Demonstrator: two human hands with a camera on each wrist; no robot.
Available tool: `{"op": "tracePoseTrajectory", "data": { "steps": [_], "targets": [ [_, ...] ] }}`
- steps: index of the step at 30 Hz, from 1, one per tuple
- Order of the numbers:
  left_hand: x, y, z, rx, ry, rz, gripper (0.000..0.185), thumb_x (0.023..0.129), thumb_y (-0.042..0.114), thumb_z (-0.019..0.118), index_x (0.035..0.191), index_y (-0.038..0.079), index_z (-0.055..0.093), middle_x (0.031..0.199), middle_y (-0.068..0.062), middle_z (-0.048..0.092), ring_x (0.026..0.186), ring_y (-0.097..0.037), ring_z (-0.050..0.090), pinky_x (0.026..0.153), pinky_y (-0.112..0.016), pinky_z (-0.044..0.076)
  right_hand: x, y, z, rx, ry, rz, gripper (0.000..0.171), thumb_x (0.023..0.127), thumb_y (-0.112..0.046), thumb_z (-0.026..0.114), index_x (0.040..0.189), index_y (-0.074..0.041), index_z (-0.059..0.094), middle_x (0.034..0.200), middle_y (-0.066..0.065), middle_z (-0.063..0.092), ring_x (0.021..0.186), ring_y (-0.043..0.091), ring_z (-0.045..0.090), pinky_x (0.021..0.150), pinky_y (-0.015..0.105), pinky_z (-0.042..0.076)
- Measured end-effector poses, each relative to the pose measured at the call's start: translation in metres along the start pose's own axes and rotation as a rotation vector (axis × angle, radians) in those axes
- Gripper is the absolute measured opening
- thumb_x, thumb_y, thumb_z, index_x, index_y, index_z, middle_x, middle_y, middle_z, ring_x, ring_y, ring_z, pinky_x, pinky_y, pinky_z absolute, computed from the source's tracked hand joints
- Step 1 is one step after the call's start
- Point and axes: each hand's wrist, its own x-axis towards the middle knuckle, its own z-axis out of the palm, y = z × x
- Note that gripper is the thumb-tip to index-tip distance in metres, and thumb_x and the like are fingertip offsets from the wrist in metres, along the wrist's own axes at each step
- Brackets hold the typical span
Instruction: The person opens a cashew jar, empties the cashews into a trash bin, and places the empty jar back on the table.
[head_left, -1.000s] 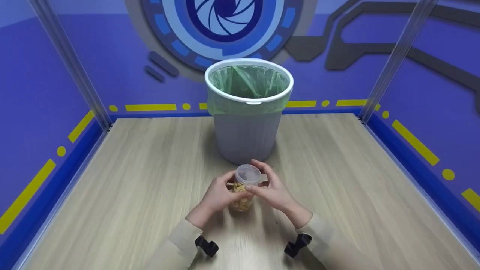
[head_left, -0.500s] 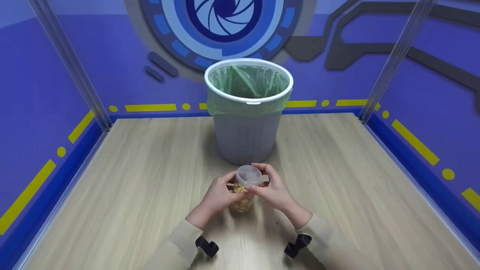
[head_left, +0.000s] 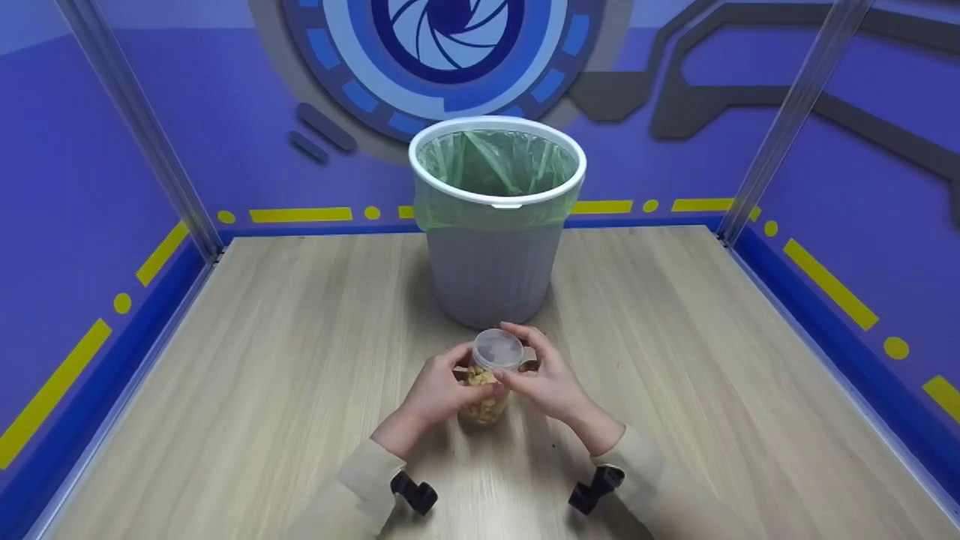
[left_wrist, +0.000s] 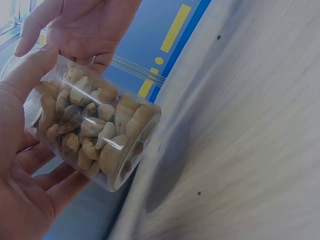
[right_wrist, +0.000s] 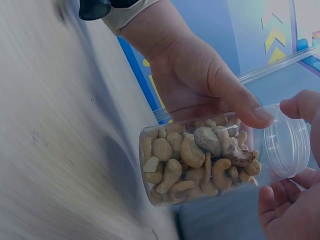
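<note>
Clear plastic jar (head_left: pixel 486 390) of cashews, clasped by the left hand (head_left: pixel 431 390) while the right hand (head_left: pixel 544 379) pinches its lid (head_left: pixel 497 348), could spill nuts over the worktop (head_left: pixel 262 375) if tilted.

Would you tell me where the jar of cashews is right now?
In the head view the jar of cashews sits centre front, held between the left hand and right hand, just before the bin.

A pale wood-grain tabletop (head_left: pixel 262 375) carried everything, bordered on three sides by blue walls with yellow dashes. Towards its back, at the centre, a grey ribbed plastic waste bin (head_left: pixel 491 270) with a white rim and a green bag liner stood upright on the wood. A few small dark specks dotted the surface.
</note>
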Motion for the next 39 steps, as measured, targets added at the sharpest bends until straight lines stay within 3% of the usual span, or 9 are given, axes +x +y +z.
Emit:
{"op": "tracePoseTrajectory", "data": {
  "steps": [20,39],
  "targets": [
    [0.0004,-0.0003,0.0000,-0.021,-0.030,-0.017,0.069,0.081,0.032,0.089,0.140,0.008,0.062,0.126,-0.012,0.072,0.106,-0.027,0.070,0.091,-0.043,0.060,0.0018,0.0042,-0.0057,-0.001,-0.065,-0.094,0.065,0.086,0.005,0.069,0.147,0.006,0.047,0.143,0.027,0.051,0.118,0.011,0.049,0.085,0.027,0.052],
    [-0.0002,0.0003,-0.0015,-0.048,-0.021,-0.014,0.068,0.081,0.029,0.089,0.138,0.005,0.062,0.125,-0.015,0.072,0.109,-0.031,0.070,0.093,-0.047,0.059,0.0028,0.0031,-0.0085,-0.003,-0.054,-0.137,0.065,0.086,0.006,0.070,0.146,0.011,0.046,0.147,0.030,0.049,0.123,0.014,0.046,0.088,0.027,0.050]
  ]
}}
